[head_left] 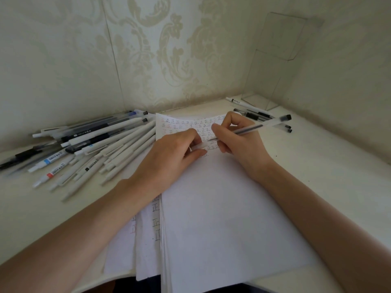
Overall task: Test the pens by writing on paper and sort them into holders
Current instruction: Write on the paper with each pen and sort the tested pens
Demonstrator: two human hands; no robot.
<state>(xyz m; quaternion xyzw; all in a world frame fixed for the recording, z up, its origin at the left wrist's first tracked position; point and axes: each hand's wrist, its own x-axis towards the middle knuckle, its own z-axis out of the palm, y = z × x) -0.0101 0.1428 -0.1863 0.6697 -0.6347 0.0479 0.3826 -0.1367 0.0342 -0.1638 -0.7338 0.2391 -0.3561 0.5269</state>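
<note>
1. On the white tabletop (338,170), in a corner walled with pale patterned wallpaper (148,49), lies a stack of white paper sheets (222,208). The far part of the top sheet is filled with rows of small handwritten characters (186,123) in black and red.
2. At the lower rows of that writing, the right hand (239,142) grips a clear-barrelled pen with a black cap on its rear end (260,125). Thumb and forefinger are curled round the barrel, and the tip is at the paper.
3. Just beside it, the left hand (173,151) rests on the sheet with its fingers curled. Thumb and forefinger pinch a small pale translucent piece (197,146), too blurred to identify.
4. Left of the paper, a large loose pile of pens (95,149), mostly white-bodied with some dark ones, fans out across the tabletop; its nearest pens touch the sheet's edge.
5. Beyond the right hand, a small group of black-and-clear pens (256,116) lies near the corner.
6. Behind that group, a clear acrylic holder (275,60) stands upright against the wall, with one white pen (237,101) lying at its foot.
7. Lower sheets (148,229) jut out to the left from under the top sheet and bear more characters.
</note>
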